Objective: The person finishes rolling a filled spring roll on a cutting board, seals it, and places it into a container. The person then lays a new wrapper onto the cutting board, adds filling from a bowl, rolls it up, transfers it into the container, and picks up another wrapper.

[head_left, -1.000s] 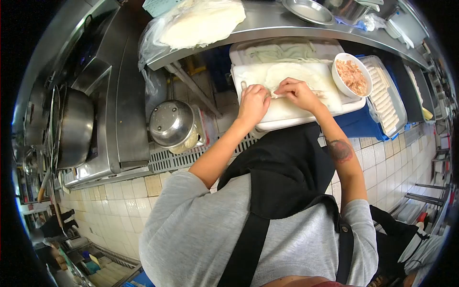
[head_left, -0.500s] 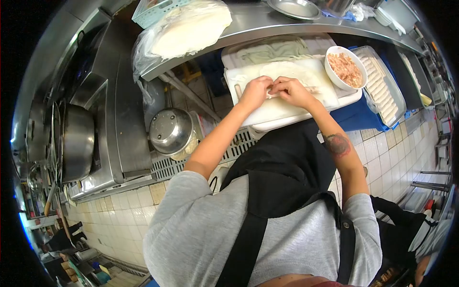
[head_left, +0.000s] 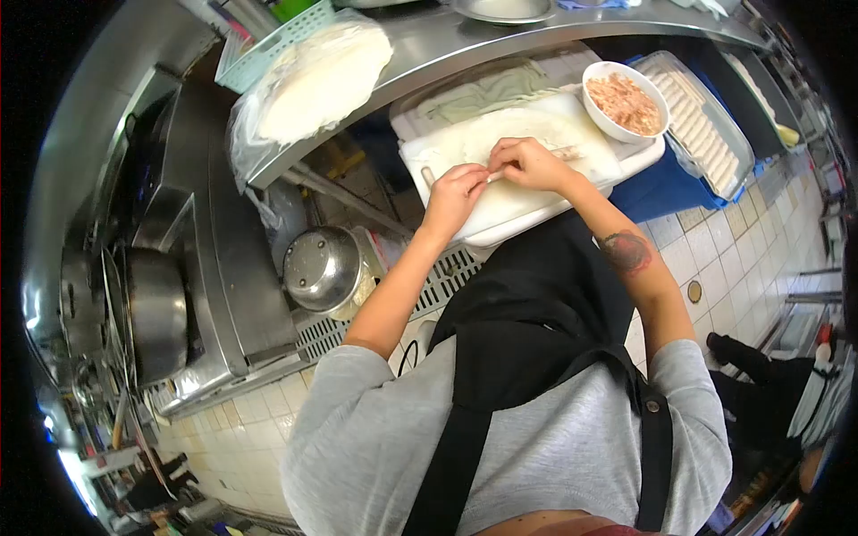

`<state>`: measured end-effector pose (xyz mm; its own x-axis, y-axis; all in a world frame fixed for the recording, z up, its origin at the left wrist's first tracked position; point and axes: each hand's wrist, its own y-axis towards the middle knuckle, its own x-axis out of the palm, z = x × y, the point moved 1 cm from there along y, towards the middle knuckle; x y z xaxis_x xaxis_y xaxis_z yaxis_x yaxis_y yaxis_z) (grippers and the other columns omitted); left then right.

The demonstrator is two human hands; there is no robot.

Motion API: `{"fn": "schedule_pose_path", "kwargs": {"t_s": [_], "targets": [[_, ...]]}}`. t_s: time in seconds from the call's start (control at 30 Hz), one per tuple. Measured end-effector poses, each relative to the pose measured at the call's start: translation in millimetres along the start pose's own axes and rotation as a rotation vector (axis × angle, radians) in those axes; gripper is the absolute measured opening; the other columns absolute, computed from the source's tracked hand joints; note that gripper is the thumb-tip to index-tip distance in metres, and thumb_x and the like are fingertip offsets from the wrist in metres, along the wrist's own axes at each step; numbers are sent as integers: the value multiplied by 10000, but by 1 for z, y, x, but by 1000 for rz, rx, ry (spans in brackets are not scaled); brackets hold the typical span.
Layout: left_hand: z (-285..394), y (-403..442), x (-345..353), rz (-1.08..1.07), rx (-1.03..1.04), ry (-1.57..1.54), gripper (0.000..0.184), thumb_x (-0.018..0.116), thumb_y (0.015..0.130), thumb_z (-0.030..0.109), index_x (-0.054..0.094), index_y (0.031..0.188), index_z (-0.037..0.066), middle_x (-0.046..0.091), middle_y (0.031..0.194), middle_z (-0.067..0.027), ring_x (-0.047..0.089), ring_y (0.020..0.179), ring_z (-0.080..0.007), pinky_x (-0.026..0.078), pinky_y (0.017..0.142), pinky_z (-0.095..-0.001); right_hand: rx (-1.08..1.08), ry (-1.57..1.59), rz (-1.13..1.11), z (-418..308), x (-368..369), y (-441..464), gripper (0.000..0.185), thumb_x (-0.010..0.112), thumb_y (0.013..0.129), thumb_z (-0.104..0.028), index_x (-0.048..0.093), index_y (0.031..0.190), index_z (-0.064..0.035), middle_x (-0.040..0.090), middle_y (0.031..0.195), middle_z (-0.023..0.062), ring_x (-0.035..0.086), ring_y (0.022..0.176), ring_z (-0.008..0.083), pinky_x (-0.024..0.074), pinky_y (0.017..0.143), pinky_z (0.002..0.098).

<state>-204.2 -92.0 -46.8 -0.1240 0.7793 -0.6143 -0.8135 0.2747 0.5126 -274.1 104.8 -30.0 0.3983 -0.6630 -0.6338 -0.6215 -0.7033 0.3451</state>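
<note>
Both hands meet over a white cutting board [head_left: 483, 213]. My left hand [head_left: 454, 198] is closed in a pinch on the near edge of a thin, pale spring roll wrapper [head_left: 514, 127]. Close beside it on the right, my right hand [head_left: 529, 166] also pinches the wrapper, and its bent fingers hide part of the edge. A strip of pinkish filling [head_left: 566, 153] shows on the wrapper just right of my right hand. At the board's far right corner stands a white bowl [head_left: 660, 136] of minced filling. A short wooden stick or handle [head_left: 427, 176] lies at the board's left edge.
To the right, a clear plastic tray [head_left: 744, 147] holds rows of pale rolls. A stack of wrappers [head_left: 326, 85] in plastic lies on the steel shelf [head_left: 429, 67]. Behind the board is a green cloth [head_left: 492, 89]. A metal bowl [head_left: 322, 268] sits low on the left.
The camera view has shifted. My hands have drawn slightly apart, with the left one lower and to the left, and a bit of wrapper edge now shows between the fingertips.
</note>
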Motion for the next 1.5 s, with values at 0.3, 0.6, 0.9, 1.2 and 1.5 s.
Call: {"fn": "schedule_pose_path", "kwargs": {"t_s": [0.3, 0.6, 0.9, 1.2, 1.5], "targets": [[1, 5, 9, -10, -3, 19, 174, 730, 791, 18, 721, 964, 0, 698, 1034, -130, 688, 895, -279, 559, 792, -347, 586, -166, 782, -20, -23, -61, 237, 653, 839, -217, 736, 823, 4, 685, 764, 190, 679, 739, 339, 541, 741, 401], [1, 2, 11, 9, -28, 23, 190, 731, 792, 5, 711, 981, -3, 702, 1056, -122, 699, 880, -254, 562, 762, -321, 1173, -278, 630, 36, -64, -77, 450, 763, 746, -401, 718, 710, 45, 674, 675, 230, 699, 717, 364, 551, 750, 434], [5, 4, 9, 14, -21, 23, 184, 721, 790, -4, 704, 973, -9, 699, 1051, -135, 691, 897, -284, 561, 780, -346, 628, -314, 955, 16, -26, -83, 106, 675, 834, -95, 686, 862, 6, 691, 845, 191, 688, 799, 355, 536, 744, 404], [6, 5, 8, 11, -34, -7, 181, 711, 797, -14, 702, 977, -21, 698, 1041, -144, 691, 894, -281, 562, 778, -342, 306, -525, 743, 8, -30, -90, 86, 648, 864, -28, 631, 946, -8, 655, 1013, 139, 651, 918, 321, 525, 805, 359], [8, 6, 8, -16, -60, -21, 184, 703, 786, -8, 691, 969, -19, 687, 1040, -147, 666, 946, -314, 541, 839, -373, 260, -408, 434, 4, -38, -87, 200, 612, 818, 41, 639, 999, -40, 653, 1052, 118, 651, 959, 317, 522, 872, 371]]}}
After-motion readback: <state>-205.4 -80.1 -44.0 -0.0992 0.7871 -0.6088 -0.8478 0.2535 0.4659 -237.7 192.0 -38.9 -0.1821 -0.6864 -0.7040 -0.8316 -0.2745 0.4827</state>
